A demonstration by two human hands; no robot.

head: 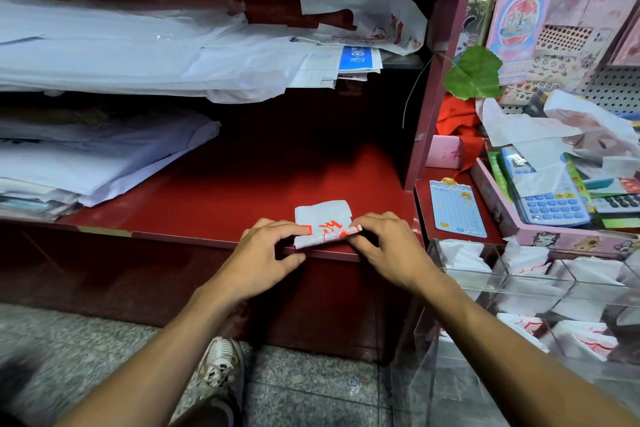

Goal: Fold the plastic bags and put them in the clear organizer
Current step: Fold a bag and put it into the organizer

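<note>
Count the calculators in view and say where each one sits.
2. A blue-keyed white calculator lies in the pink cardboard box; a dark-keyed calculator sits right of it. Others may be hidden under clutter.

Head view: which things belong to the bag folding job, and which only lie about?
Job: plastic bag pinched by left hand and right hand; clear organizer with folded bags.
Lying about: blue calculator, green leaf, stacked papers.

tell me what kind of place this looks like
Probably a small stationery or gift shop, behind the counter. A pegboard holds packaged sticker sets, calculators lie in a pink tray, and stacks of paper fill the red shelves.
</note>
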